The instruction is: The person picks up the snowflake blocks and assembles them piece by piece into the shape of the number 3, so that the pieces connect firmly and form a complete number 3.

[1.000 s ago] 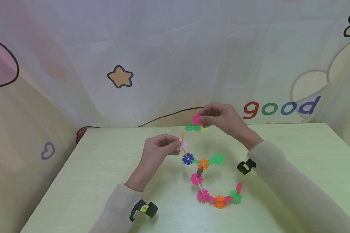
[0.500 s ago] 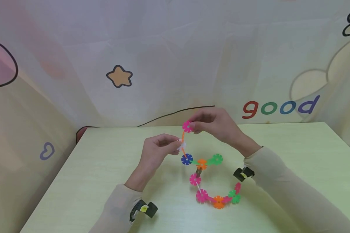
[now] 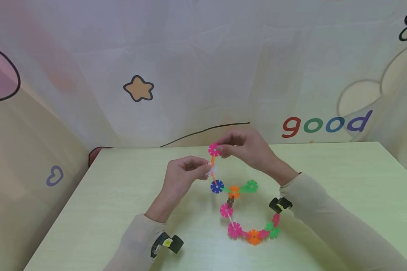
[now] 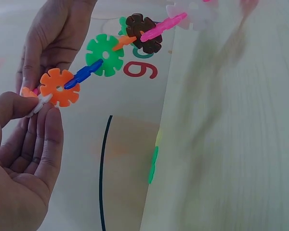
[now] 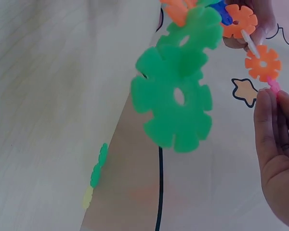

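Observation:
My left hand [image 3: 186, 171] pinches a white snowflake disc [image 3: 211, 171] in a chain of slotted plastic discs. Above it an orange disc [image 3: 213, 161] stands edge-on. My right hand [image 3: 245, 147] pinches a pink disc [image 3: 213, 149], its edge against that orange disc; how deep the slots engage I cannot tell. From the white disc the chain runs through another orange disc to a blue disc [image 3: 217, 186]. It branches to a green disc [image 3: 251, 186] and curves down past pink discs to an orange one [image 3: 254, 237]. In the right wrist view, the green end disc [image 5: 173, 98] looms close.
At the table's back edge lie loose green discs [image 5: 98, 166] and a yellow disc [image 5: 87, 198]; in the head view my right hand hides them. Behind the pale table [image 3: 105, 210] hangs a printed cloth backdrop [image 3: 196, 75]. A black wrist camera [image 3: 280, 204] sits on my right sleeve.
My right hand has brought the pink disc left and slightly down onto the upper orange disc. My left hand keeps its place, and the hanging chain has shifted slightly.

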A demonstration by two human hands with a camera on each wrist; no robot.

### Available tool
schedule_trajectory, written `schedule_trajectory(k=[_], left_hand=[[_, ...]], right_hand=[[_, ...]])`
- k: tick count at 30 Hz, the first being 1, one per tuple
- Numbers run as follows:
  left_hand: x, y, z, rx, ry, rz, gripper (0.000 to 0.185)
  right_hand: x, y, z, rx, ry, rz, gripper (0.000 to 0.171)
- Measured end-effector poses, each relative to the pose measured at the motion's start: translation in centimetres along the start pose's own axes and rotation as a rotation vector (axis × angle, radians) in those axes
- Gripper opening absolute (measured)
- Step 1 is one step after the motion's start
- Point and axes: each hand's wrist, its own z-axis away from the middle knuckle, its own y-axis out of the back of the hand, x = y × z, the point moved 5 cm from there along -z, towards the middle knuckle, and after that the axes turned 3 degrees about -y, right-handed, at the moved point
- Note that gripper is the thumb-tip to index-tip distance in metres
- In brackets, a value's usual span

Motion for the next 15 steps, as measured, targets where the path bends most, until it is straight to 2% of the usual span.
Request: schedule_trajectory(k=[6,15], left_hand=[[-0.02,-0.17,-0.07,-0.002,-0.044,-0.032,0.016],[0.04,-0.39,0.09,-0.005,-0.038,-0.022,0.016]], right_hand=[[0.16,-0.04,0.13,0.003,-0.018,0.017,0.007],[0.63,-0.08,0.22,-0.021,-0.012,-0.035,0.008]])
